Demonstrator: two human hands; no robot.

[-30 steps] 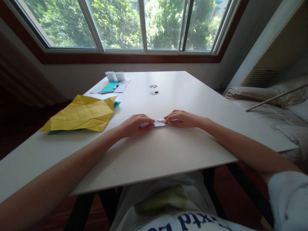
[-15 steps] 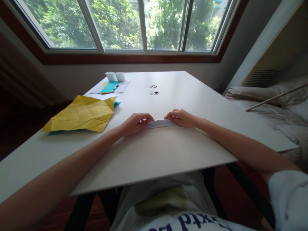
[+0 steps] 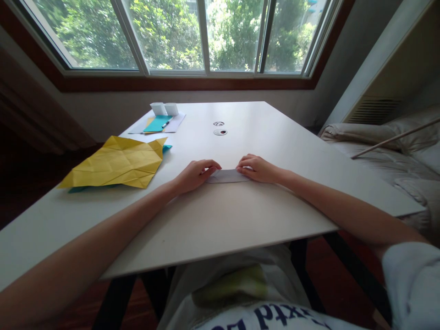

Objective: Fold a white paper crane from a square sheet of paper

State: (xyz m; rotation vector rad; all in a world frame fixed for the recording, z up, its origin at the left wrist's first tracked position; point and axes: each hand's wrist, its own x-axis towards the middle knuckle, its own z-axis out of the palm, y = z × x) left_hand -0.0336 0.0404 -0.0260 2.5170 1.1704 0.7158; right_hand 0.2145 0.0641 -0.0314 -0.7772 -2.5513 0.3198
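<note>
A small folded strip of white paper [image 3: 227,176] lies on the white table in front of me. My left hand [image 3: 197,175] pinches its left end between thumb and fingers. At the opposite end, my right hand [image 3: 258,168] has its fingers closed on the paper near the far edge. The middle of the strip shows between the two hands, and its ends are partly hidden by my fingers.
Left on the table [image 3: 220,220] lies a large creased yellow sheet [image 3: 117,162] over a teal one. Farther back are a teal paper [image 3: 158,123], a pen [image 3: 167,123] and two white folded paper pieces [image 3: 164,109]. Two round stickers [image 3: 220,132] lie mid-table.
The paper's far edge now lies flatter and straighter. My right hand has shifted slightly, and more of the strip shows between my hands.
</note>
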